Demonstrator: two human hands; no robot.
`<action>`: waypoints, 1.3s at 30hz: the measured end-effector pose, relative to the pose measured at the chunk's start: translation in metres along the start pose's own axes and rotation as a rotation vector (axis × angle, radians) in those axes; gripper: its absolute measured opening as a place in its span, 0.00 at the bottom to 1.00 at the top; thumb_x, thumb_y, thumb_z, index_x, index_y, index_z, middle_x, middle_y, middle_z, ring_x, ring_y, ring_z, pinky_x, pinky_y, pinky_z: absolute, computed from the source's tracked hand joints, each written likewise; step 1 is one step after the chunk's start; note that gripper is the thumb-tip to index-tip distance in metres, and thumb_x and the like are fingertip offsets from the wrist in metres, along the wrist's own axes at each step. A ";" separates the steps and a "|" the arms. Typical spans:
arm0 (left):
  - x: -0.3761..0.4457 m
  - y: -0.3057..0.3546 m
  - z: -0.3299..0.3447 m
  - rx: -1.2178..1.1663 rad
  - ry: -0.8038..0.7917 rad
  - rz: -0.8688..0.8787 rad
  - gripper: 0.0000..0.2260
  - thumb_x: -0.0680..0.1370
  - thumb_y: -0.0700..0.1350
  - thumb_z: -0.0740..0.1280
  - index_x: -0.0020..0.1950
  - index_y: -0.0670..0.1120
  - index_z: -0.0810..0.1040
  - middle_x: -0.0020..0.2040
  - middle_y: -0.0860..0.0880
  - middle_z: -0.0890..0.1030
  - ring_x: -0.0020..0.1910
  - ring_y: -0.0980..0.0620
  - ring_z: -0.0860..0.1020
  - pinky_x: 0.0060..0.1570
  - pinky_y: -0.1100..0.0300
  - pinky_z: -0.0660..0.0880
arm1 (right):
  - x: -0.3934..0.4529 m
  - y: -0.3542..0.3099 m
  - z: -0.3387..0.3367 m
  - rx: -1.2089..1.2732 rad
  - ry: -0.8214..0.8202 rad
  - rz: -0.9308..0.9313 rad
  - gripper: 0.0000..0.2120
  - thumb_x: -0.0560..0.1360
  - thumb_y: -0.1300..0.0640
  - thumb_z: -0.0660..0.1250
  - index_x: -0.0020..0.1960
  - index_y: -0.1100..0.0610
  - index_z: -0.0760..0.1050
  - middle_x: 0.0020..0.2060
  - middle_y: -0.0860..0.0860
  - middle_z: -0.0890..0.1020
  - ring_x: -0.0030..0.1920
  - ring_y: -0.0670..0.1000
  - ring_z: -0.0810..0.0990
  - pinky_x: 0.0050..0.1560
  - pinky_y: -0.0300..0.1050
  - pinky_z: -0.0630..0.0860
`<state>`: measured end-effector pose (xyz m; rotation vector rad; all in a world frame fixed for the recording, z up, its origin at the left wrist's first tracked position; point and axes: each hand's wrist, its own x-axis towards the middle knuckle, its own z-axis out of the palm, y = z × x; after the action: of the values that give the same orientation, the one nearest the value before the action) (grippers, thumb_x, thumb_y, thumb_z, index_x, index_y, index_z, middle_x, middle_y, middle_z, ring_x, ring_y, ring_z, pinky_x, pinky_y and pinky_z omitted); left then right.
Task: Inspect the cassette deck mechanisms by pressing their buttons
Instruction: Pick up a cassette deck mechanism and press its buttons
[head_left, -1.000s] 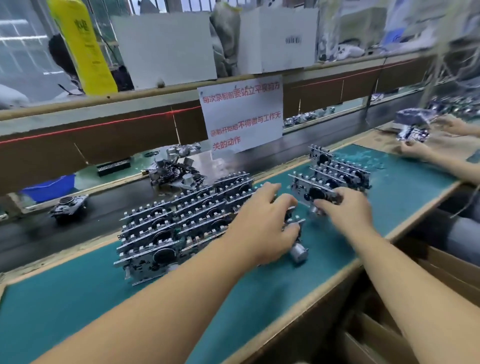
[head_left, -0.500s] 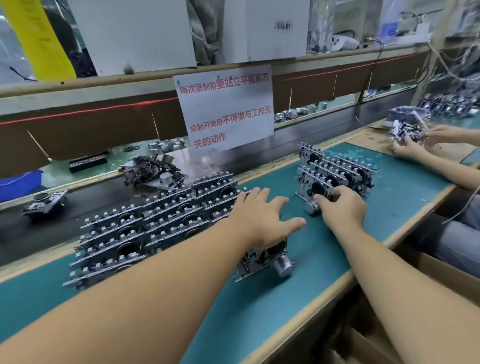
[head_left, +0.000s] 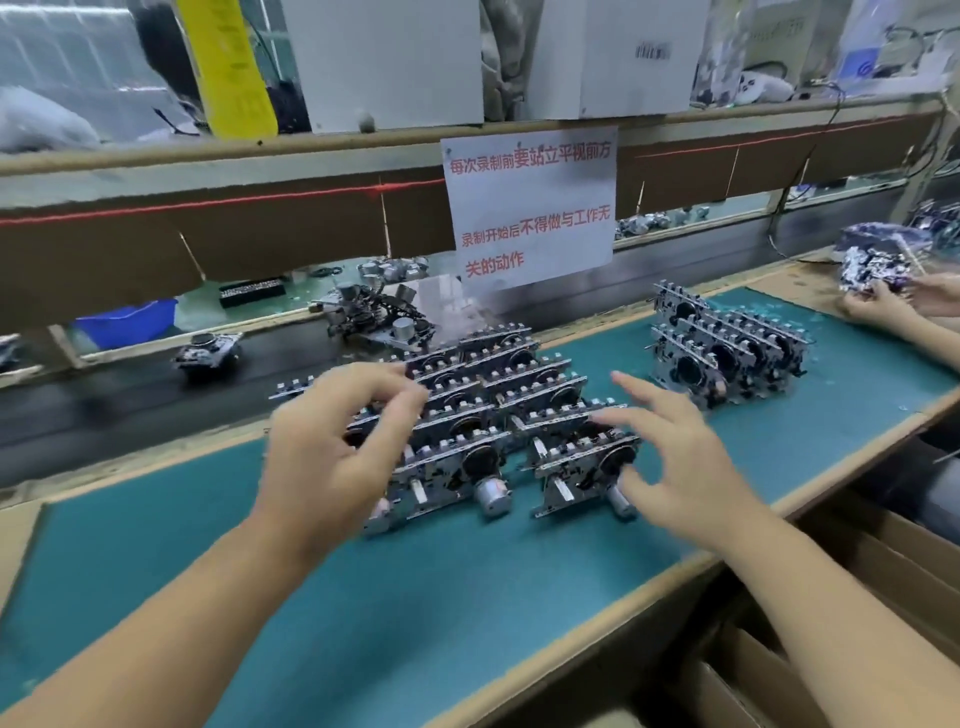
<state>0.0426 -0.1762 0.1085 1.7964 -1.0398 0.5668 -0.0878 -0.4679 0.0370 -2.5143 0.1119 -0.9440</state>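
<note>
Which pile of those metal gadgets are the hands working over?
The big cluster of mechanisms on the green mat, under the left hand and right hand. The smaller cluster stands apart, further right, untouched.

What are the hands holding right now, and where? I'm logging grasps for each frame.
Nothing is plainly held. The left hand and right hand hover over the cassette deck mechanisms, fingers loosely spread.
</note>
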 end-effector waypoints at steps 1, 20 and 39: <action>-0.022 -0.011 -0.023 -0.010 0.084 -0.018 0.09 0.80 0.50 0.66 0.45 0.49 0.82 0.43 0.59 0.83 0.48 0.62 0.81 0.51 0.67 0.74 | -0.005 -0.008 -0.002 0.020 -0.083 -0.016 0.23 0.65 0.68 0.73 0.57 0.51 0.79 0.70 0.46 0.73 0.69 0.47 0.69 0.69 0.43 0.65; -0.115 -0.088 -0.090 -0.756 -0.028 -0.881 0.11 0.70 0.47 0.74 0.48 0.43 0.88 0.43 0.41 0.86 0.36 0.50 0.83 0.34 0.60 0.79 | -0.035 -0.223 0.158 0.103 -0.042 -0.460 0.21 0.67 0.56 0.77 0.58 0.55 0.77 0.67 0.54 0.76 0.68 0.56 0.73 0.72 0.57 0.67; -0.120 -0.096 -0.073 -0.457 -0.002 -0.609 0.10 0.71 0.61 0.71 0.42 0.56 0.81 0.36 0.55 0.83 0.35 0.58 0.78 0.38 0.65 0.74 | -0.042 -0.246 0.170 -0.002 -0.187 -0.054 0.48 0.61 0.26 0.69 0.72 0.54 0.71 0.75 0.52 0.61 0.66 0.50 0.73 0.65 0.57 0.72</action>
<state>0.0650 -0.0438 0.0033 1.5818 -0.5139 -0.0484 -0.0307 -0.1733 0.0058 -2.6043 -0.0134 -0.7250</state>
